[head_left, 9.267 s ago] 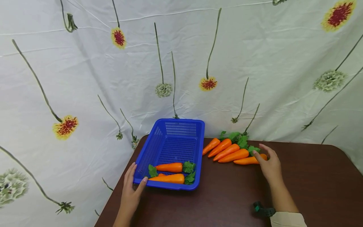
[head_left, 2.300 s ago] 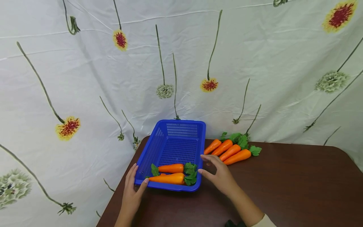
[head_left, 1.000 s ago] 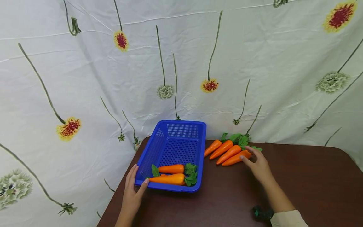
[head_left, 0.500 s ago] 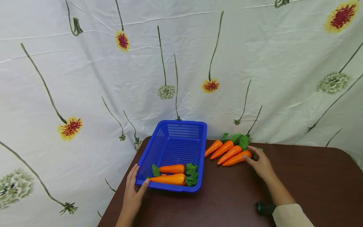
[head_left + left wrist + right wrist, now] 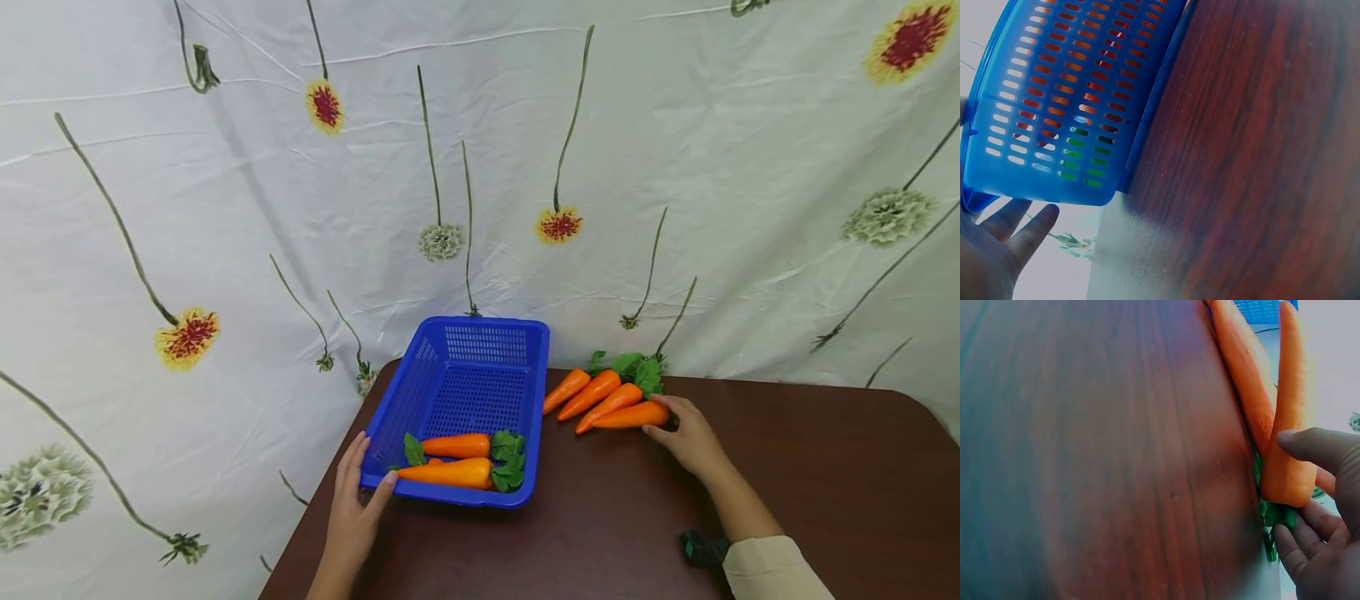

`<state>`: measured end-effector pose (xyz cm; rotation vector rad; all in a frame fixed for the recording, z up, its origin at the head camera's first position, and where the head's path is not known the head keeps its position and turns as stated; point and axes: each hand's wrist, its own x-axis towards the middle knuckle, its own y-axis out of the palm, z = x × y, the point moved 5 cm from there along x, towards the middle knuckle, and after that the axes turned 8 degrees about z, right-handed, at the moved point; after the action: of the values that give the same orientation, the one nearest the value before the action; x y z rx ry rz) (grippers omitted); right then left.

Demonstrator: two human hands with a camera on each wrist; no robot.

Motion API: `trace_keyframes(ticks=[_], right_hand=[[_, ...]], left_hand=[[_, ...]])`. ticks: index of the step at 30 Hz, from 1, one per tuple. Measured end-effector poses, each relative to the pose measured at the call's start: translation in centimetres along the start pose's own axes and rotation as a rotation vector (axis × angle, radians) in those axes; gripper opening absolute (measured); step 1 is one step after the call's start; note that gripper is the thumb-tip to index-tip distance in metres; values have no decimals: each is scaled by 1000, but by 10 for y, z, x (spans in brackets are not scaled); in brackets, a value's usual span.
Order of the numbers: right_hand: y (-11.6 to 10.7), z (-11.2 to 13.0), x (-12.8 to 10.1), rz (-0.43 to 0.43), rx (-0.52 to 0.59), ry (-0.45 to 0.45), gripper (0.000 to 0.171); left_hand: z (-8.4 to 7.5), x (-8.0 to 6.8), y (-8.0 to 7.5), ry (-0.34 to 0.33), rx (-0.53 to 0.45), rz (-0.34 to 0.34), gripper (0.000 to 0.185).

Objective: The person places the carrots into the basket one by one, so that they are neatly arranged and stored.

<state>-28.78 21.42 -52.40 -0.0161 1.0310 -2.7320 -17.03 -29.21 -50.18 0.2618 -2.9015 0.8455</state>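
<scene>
Pinched only at its blunt end by the right hand, the carrot could swivel and slip, knocking its neighbours, while the left hand lies open-fingered against the basket.

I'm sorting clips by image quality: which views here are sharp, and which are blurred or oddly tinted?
Head view: evenly lit and sharp on the blue basket and carrots. Left wrist view: bluish cast, table grain soft. Right wrist view: the held carrot is very close and soft, with the table's left edge tinted teal.
</scene>
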Motion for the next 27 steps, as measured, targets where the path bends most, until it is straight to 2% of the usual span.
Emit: trace_keyframes(ticks=[16,23,27], right_hand=[[3,-10,2,38,54,84,64],[1,-10,0,15,128,117,68],[0,-8,-2,-9,155,105,68]], left_hand=[[-1,0,0,2,0,2,69],[-1,-1,0,3,-1,-4,69],[-1,0,0,5,-5,-9,69]])
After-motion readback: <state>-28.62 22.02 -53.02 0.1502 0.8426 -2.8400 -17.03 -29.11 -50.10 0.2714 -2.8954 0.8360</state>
